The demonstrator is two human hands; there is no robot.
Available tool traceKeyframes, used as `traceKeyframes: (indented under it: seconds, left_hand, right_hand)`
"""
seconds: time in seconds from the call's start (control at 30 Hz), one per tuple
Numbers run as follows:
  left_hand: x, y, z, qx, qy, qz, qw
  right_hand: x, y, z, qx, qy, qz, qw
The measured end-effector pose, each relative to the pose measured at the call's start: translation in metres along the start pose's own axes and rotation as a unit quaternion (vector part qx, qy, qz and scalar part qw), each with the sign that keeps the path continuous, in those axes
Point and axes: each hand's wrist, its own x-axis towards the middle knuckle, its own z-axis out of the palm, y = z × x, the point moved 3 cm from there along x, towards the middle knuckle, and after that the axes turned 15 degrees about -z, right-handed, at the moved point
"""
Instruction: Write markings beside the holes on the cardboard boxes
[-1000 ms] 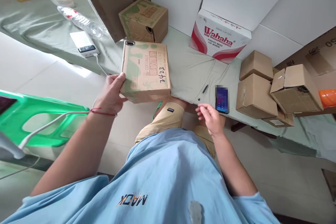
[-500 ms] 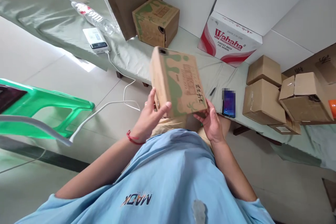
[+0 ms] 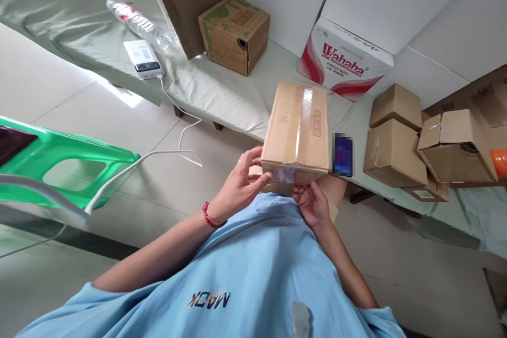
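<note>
Hands hold a taped carton near a "Wahaha PURIFIED WATER" box.

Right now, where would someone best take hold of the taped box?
Probably by the walls flanking the tape, left hand coming from the left, right hand from the right: the taped box is a broad, straight-edged block, its upper face too flat to pinch.

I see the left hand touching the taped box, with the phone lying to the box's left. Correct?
Not quite: the head view shows the phone lying to the right of the taped box. The left hand is touching it.
</note>
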Motion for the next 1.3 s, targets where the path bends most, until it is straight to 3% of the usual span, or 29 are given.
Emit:
traceKeyframes:
  seconds: [0.17, 0.3, 0.47, 0.6, 0.7, 0.77, 0.87, 0.97, 1.07, 1.13, 1.23, 1.3]
  left_hand:
    - [0.015, 0.008, -0.010, 0.005, -0.001, 0.056, 0.998]
    - [0.023, 0.019, -0.013, -0.001, -0.009, 0.057, 0.998]
    - [0.015, 0.020, -0.009, -0.072, -0.014, 0.036, 0.997]
    - [0.005, 0.004, -0.012, -0.227, -0.093, -0.067, 0.967]
    - [0.001, -0.013, -0.018, -0.329, -0.149, -0.193, 0.912]
    - [0.002, -0.022, -0.022, -0.381, -0.143, -0.247, 0.879]
    - [0.009, -0.031, -0.024, -0.426, -0.098, -0.255, 0.862]
    - [0.020, -0.039, -0.023, -0.410, -0.036, -0.239, 0.880]
    - [0.026, -0.044, -0.029, -0.362, 0.027, -0.222, 0.905]
    - [0.027, -0.043, -0.035, -0.345, 0.010, -0.218, 0.913]
    - [0.028, -0.040, -0.045, -0.333, -0.059, -0.226, 0.914]
    - [0.030, -0.039, -0.050, -0.319, -0.064, -0.226, 0.918]
  right_hand:
    - [-0.007, -0.010, 0.011, -0.036, -0.003, -0.042, 0.998]
    - [-0.010, -0.022, 0.018, -0.103, -0.022, -0.095, 0.990]
    - [-0.018, -0.040, 0.022, -0.210, -0.036, -0.187, 0.959]
    - [-0.027, -0.061, 0.022, -0.318, -0.051, -0.263, 0.909]
    - [-0.032, -0.073, 0.029, -0.367, -0.083, -0.312, 0.872]
    - [-0.033, -0.075, 0.034, -0.381, -0.095, -0.328, 0.859]
    - [-0.026, -0.067, 0.036, -0.327, -0.065, -0.317, 0.888]
    - [-0.014, -0.049, 0.031, -0.210, -0.016, -0.253, 0.944]
    - [-0.005, -0.035, 0.026, -0.177, -0.015, -0.184, 0.967]
    - [-0.004, -0.031, 0.026, -0.180, -0.033, -0.155, 0.971]
    - [-0.006, -0.029, 0.027, -0.165, -0.055, -0.119, 0.978]
    - [-0.008, -0.029, 0.031, -0.171, -0.075, -0.115, 0.976]
